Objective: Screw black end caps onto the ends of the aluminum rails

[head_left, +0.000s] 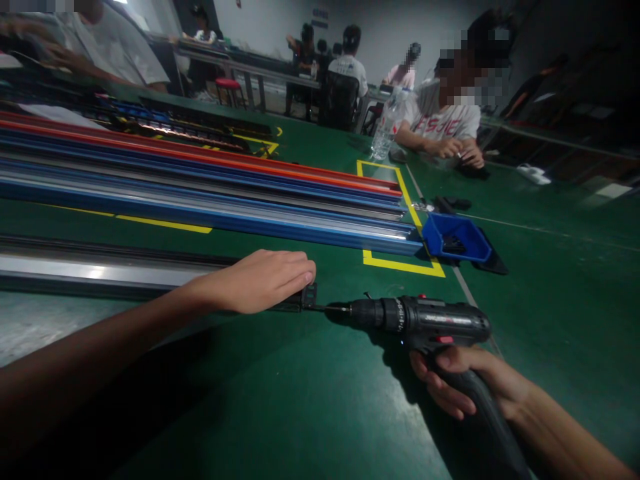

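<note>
Where the right hand closes: the right hand is wrapped tight around the pistol handle of a black cordless drill, forefinger up by the trigger. The drill is held level and low over the bench, apparently so that its axis lines up with the rail's end.
Drill tip: a thin metal driver bit points left and meets a small black plastic end piece. Whether a screw sits there is too small to tell.
Left hand: the left hand lies palm down on a long silver-and-black aluminium rail, just behind the end piece. Its fingers are stretched flat, curled round nothing. It likely bears down so the rail cannot slide away from the drill's push.
Rail: it lies flat on the green-matted workbench, running off to the left, its end near the middle of the view.
Beyond the rail: a stack of long blue, red and grey profiles lies roughly parallel, farther from the person, its end inside a yellow tape outline.
Bin: a small blue plastic bin sits at the end of the stack, near the drill, with dark small parts inside, seemingly kept close to hand.
Others: a person in a white printed shirt sits across the bench, hands together, well apart from the rail. A clear plastic water bottle stands beside them.
</note>
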